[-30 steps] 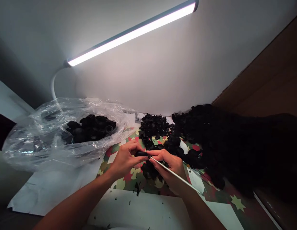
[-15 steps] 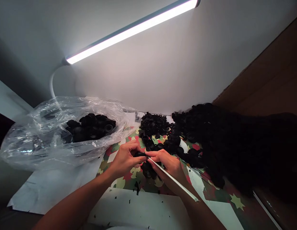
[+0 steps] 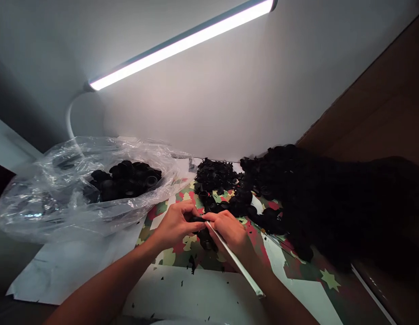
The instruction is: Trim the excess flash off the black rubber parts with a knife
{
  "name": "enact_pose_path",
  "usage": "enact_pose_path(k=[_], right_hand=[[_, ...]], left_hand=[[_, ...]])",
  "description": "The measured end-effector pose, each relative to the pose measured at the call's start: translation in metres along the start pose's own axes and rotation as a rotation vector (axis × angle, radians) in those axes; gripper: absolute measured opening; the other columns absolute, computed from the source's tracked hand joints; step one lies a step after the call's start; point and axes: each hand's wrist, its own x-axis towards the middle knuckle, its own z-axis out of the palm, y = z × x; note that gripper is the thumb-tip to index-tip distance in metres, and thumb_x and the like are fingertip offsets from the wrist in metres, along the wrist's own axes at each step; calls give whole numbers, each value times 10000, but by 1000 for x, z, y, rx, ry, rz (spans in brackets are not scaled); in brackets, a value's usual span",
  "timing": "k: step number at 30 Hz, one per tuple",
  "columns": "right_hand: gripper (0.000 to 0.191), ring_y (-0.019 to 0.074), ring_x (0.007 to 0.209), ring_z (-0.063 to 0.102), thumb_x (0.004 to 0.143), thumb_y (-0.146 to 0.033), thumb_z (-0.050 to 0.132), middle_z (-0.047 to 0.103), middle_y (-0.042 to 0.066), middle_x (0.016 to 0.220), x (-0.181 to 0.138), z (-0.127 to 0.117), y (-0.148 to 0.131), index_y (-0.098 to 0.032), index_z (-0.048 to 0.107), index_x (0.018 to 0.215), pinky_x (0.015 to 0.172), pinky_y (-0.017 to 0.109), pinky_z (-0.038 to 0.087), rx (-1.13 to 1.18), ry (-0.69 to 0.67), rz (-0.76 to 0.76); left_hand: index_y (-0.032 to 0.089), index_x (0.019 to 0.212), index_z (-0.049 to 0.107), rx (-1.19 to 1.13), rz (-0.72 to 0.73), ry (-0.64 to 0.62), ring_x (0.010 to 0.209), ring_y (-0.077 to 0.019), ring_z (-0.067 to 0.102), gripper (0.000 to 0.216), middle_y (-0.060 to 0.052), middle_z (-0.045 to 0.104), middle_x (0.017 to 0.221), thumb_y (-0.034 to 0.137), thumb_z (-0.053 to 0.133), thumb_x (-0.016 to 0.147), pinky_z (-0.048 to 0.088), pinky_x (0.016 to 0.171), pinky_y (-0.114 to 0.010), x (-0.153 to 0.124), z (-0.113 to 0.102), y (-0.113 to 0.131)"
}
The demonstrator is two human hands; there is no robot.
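Note:
My left hand [image 3: 178, 225] is closed around a small, round-looking black rubber part [image 3: 196, 220], pinching it between thumb and fingers. Up against it, my right hand [image 3: 230, 231] grips a long, thin, pale stick-like tool [image 3: 242, 270]. The tool's near end points down toward my right forearm; its far tip is hidden at the part between my fingers. Just below my hands lies another black rubber piece [image 3: 206, 240] on the camouflage-patterned sheet [image 3: 172, 258].
On the left, a clear plastic bag [image 3: 36, 205] holds several black rubber parts [image 3: 128, 180]. Black scraps [image 3: 216, 174] are heaped behind my hands. A large dark pile [image 3: 331, 194] fills the right side, beside a brown cardboard panel [image 3: 381, 99]. Overhead hangs a lit lamp [image 3: 182, 45].
The tool's near end has swung left and down, so the tool is steeper. My right hand has shifted slightly left. Both hands still hold the same things, and the view has moved slightly.

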Motion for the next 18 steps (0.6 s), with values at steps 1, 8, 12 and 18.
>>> enact_pose_path(k=[1, 8, 12, 18], right_hand=[[185, 180, 810, 683, 996, -99, 499, 768, 68, 990, 0, 0, 1, -213, 627, 926, 761, 333, 533, 11, -11, 25], [135, 199, 889, 728, 977, -233, 581, 781, 43, 1019, 3, -15, 8, -232, 710, 938, 801, 316, 557, 190, 26, 445], [198, 216, 933, 738, 942, -294, 642, 784, 54, 1012, 2, -23, 8, -218, 671, 762, 789, 307, 564, 424, 29, 572], [186, 214, 940, 738, 946, -269, 627, 775, 77, 1080, 6, -26, -5, -204, 687, 782, 824, 318, 556, 469, -88, 521]], left_hand=[[148, 685, 666, -22, -13, -30, 647, -134, 561, 183, 3, 567, 738, 254, 815, 691, 434, 588, -252, 0, 1, 0], [146, 679, 641, -105, -65, -70, 637, -128, 576, 250, 8, 565, 748, 278, 853, 666, 454, 585, -253, -1, 2, 1], [145, 695, 626, -158, -77, -58, 614, -128, 589, 294, 13, 580, 720, 313, 866, 674, 462, 583, -257, 1, -1, -1], [147, 702, 614, -164, -98, -39, 577, -132, 593, 274, 11, 607, 656, 296, 843, 700, 463, 559, -255, 2, -2, 2]])
